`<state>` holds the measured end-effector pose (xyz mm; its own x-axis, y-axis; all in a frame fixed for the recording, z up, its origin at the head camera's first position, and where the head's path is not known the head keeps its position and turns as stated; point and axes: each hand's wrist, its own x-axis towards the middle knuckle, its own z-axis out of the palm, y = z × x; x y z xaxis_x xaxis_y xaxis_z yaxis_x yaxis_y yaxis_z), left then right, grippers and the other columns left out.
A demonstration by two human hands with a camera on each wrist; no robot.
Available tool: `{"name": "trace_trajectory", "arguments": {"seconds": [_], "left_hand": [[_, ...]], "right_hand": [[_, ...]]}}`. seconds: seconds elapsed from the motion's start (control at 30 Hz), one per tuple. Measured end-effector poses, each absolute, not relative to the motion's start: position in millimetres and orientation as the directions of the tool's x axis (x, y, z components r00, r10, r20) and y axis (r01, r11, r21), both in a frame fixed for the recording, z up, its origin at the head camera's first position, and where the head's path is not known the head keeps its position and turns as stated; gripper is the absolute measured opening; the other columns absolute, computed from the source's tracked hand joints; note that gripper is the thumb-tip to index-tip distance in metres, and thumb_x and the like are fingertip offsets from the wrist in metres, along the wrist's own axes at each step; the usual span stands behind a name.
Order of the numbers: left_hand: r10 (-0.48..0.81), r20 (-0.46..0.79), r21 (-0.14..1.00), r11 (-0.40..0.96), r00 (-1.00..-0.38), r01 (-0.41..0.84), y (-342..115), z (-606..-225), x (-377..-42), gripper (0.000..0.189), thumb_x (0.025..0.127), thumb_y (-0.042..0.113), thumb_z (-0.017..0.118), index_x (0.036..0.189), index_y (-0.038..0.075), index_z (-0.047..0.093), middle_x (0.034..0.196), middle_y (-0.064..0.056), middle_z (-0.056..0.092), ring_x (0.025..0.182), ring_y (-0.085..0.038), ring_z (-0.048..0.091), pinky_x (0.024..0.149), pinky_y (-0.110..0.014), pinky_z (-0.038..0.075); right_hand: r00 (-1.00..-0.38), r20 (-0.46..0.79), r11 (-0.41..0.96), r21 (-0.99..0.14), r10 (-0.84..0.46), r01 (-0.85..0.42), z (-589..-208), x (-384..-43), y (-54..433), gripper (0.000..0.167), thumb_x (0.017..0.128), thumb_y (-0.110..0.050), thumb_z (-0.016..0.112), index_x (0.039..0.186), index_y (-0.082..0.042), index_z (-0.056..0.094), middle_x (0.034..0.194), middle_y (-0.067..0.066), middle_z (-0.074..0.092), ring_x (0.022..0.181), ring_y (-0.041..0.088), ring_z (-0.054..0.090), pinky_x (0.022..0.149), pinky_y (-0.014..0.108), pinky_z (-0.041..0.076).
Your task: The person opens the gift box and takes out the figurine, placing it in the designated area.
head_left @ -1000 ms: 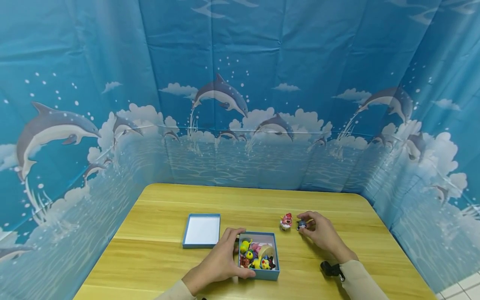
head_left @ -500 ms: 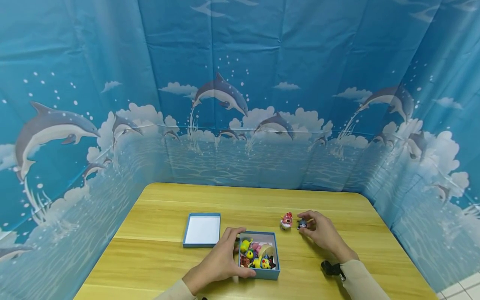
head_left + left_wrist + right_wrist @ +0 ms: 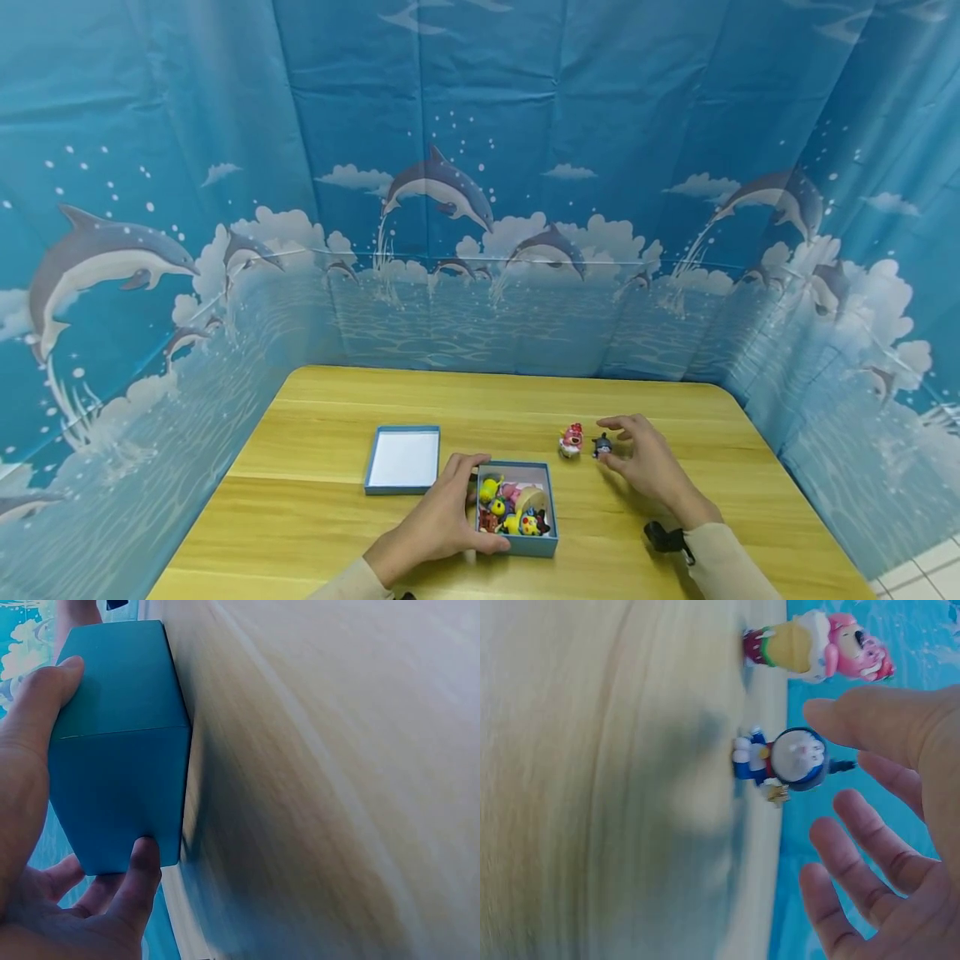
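My left hand [image 3: 444,518] grips the blue box [image 3: 534,547] along its left side, thumb on the near wall and fingers at the far corner. In the left wrist view the thumb and fingertips press the outside of the box [image 3: 120,787]. Several small toy figurines [image 3: 517,518] lie jumbled inside it. My right hand [image 3: 654,468] hovers beside a small dark-blue figurine [image 3: 602,446], thumb and fingers spread apart. That figurine [image 3: 799,757] stands upright on the table, with a gap between it and the fingers. Left of it stands a pink bear-like figurine [image 3: 572,440].
A blue box lid [image 3: 405,458] with a white inside lies face up to the left of the box. The wood-patterned table [image 3: 322,517] ends at a dolphin-print curtain [image 3: 480,317] along the back and sides.
My right hand has let go of the dark-blue figurine, its fingers spreading and drawing slightly to the right. The left hand stays on the box.
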<state>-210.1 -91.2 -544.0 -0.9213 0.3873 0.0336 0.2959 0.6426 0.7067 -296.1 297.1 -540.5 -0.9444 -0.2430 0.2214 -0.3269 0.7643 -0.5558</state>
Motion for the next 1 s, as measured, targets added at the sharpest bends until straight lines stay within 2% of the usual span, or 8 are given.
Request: {"name": "trace_trajectory", "arguments": {"seconds": [0.27,0.53,1.0], "left_hand": [[0.381,0.021,0.717,0.638,-0.924,0.280,-92.5,-544.0,-210.3,0.128,0.078,0.070,0.103,0.178,0.018,0.040,0.167,-0.011,0.051,0.139,-0.026,0.063,0.119,-0.058,0.060],[0.380,0.029,0.718,0.636,-0.925,0.284,-93.5,-544.6,-211.1,0.128,0.078,0.071,0.103,0.177,0.018,0.040,0.166,-0.010,0.051,0.139,-0.026,0.063,0.119,-0.059,0.060],[0.386,0.027,0.725,0.627,-0.922,0.284,-92.5,-547.3,-211.1,0.128,0.078,0.071,0.103,0.177,0.019,0.041,0.164,-0.008,0.052,0.136,-0.024,0.063,0.117,-0.055,0.061]], "right_hand": [[-0.906,0.338,0.772,-0.493,-0.255,-0.402,-520.7,-281.0,289.9,0.055,0.099,-0.006,0.093,0.150,-0.008,0.074,0.139,0.021,0.069,0.121,0.042,0.073,0.101,0.067,0.063],[-0.871,0.394,0.768,-0.446,-0.293,-0.460,-501.0,-266.7,279.6,0.054,0.097,-0.003,0.094,0.147,-0.008,0.076,0.136,0.019,0.072,0.116,0.041,0.074,0.097,0.064,0.065],[-0.813,0.429,0.755,-0.354,-0.394,-0.553,-486.2,-240.1,258.8,0.054,0.093,-0.012,0.100,0.143,-0.013,0.080,0.125,0.000,0.076,0.106,0.016,0.070,0.087,0.041,0.063]]}}
